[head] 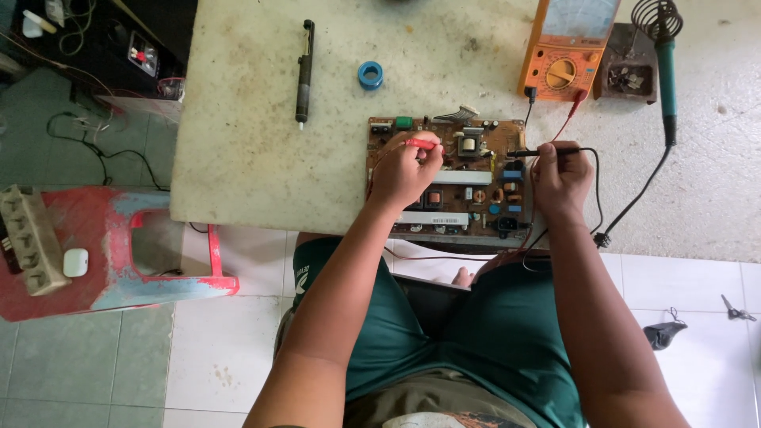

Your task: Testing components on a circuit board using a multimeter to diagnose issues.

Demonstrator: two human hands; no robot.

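Note:
A brown circuit board (476,186) with many components lies at the near edge of a worn white worktable (261,143). My left hand (403,173) holds a red test probe (420,144) with its tip on the board's upper left part. My right hand (561,178) holds a black test probe (527,152) pointed at the board's upper right. Red and black leads run from the probes up to an orange analog multimeter (567,47) at the table's far edge.
A black desoldering pump (303,71) and a blue tape roll (369,74) lie on the table to the left. A green-handled soldering iron (664,67) rests in a coil stand at far right. A red stool (111,254) with a power strip stands on the floor, left.

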